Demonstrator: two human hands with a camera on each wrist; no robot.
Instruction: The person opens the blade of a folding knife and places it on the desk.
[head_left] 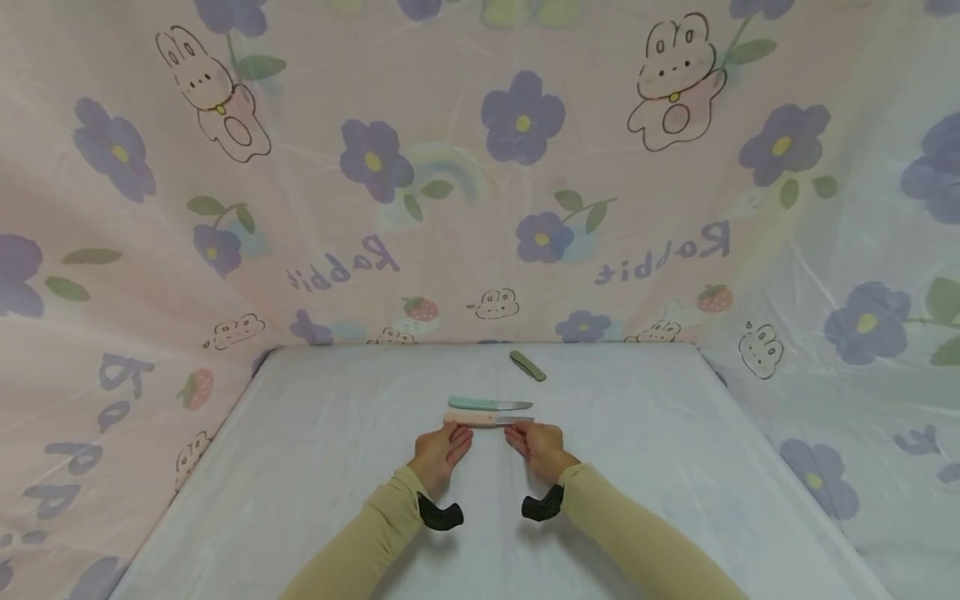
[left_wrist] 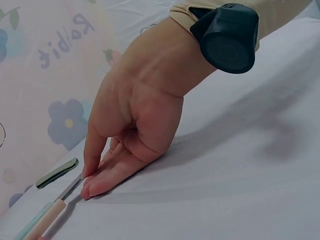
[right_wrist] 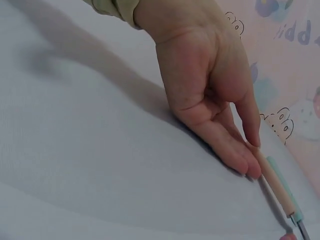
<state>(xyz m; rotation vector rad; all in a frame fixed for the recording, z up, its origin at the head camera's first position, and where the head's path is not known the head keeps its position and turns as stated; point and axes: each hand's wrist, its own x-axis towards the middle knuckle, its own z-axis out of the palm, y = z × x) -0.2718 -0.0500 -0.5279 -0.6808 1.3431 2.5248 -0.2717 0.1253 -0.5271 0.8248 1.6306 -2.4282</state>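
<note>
Left hand (head_left: 442, 454) pinches peach knife (head_left: 475, 419) by handle end, right hand (head_left: 538, 448) by blade tip; likely aligning beside mint knife (head_left: 472, 403), next wants level, gentle release.

Looks like curtained booth (head_left: 825, 242): closed on three sides by rabbit-and-flower printed cloth (head_left: 465, 233), fitted with white-covered table (head_left: 300, 467). Cannot tell building type.

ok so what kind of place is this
Probably a makeshift recording booth: rabbit-and-flower sheeting hangs around three sides of a white-covered surface, with black wrist-worn devices, perhaps cameras, in view.
</note>
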